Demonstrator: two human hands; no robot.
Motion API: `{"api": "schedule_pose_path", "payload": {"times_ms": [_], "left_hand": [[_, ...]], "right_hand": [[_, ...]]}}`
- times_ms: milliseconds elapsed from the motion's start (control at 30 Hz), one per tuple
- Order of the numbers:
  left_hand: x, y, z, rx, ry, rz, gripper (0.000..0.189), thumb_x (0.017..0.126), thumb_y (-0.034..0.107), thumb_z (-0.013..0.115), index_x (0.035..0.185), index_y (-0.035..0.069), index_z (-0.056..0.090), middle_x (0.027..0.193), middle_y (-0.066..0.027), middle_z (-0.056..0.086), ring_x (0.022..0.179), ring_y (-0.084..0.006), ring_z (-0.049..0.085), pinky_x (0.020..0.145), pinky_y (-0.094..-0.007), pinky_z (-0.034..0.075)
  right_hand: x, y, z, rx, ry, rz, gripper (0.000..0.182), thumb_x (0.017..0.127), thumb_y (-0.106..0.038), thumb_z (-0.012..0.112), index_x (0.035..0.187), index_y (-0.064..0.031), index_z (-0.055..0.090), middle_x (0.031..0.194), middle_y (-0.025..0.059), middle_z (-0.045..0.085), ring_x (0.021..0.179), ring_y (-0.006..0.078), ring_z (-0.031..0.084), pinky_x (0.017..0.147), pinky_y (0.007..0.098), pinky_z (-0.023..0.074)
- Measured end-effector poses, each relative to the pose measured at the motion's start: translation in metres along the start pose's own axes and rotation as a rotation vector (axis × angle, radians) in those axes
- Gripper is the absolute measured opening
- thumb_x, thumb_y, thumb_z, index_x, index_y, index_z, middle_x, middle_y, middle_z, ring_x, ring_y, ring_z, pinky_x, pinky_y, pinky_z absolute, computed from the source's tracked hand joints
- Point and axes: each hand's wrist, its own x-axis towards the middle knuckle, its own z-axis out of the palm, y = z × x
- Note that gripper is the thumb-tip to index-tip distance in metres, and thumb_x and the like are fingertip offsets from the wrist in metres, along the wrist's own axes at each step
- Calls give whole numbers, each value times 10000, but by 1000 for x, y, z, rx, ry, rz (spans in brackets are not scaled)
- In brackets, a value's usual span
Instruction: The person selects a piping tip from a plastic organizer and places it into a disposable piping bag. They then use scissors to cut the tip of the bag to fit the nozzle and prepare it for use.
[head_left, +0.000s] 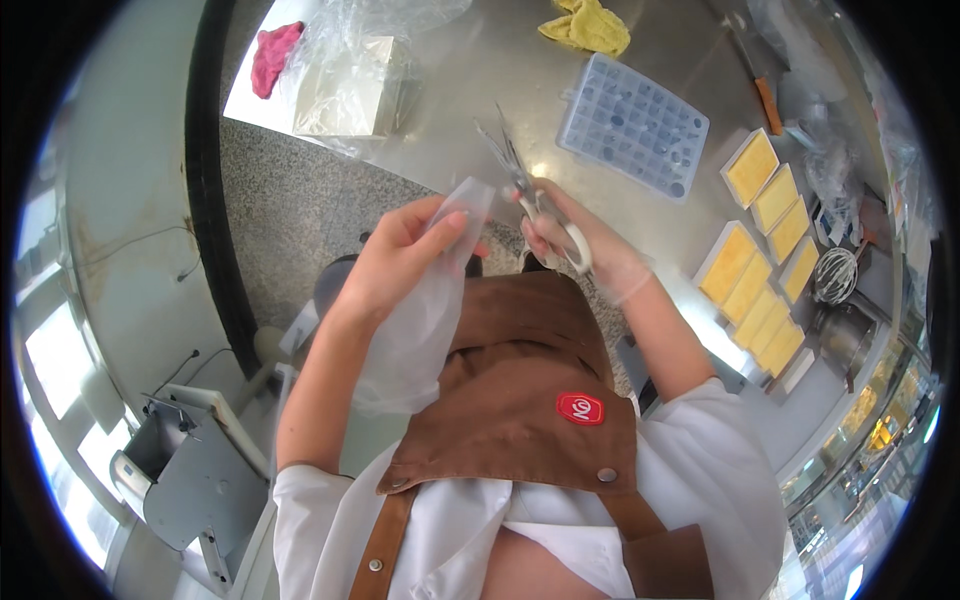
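Observation:
My left hand (405, 255) pinches a translucent plastic piping bag (424, 330) near its narrow end, and the wide part hangs down in front of the brown apron. To the right, my right hand (562, 232) holds scissors (517, 161) by their white handles, with the blades pointing up and parted at the tips. The blades stand just right of the bag and do not touch it. A thin clear plastic glove shows around the right wrist. Beyond the scissors, a clear compartment case (634, 124) with small parts inside lies on the steel table (465, 82).
Several pale boxes with yellow filling (739, 262) line the right side, beside a whisk (836, 276) and a metal pot (847, 334). A knife (766, 105) lies at the upper right. Further off are a yellow cloth (589, 28), a plastic-covered box (345, 94) and a red cloth (274, 58).

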Motion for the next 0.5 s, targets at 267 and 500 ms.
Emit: {"api": "schedule_pose_path", "payload": {"times_ms": [267, 500], "left_hand": [[12, 11, 3, 25, -17, 40, 316, 1010, 228, 542, 1219, 3, 615, 886, -31, 710, 771, -58, 560, 708, -231, 464], [12, 13, 7, 88, -53, 83, 303, 1007, 202, 549, 1223, -1, 609, 890, -35, 702, 783, -61, 563, 722, -232, 465]], "right_hand": [[-30, -25, 4, -328, -48, -52, 834, 691, -210, 896, 1374, -106, 428, 1074, -28, 504, 911, 102, 472, 860, 261, 434], [-39, -42, 7, -399, 28, -65, 721, 701, -249, 906, 1287, -102, 514, 1130, -17, 596, 1014, 109, 546, 909, 309, 445]]}}
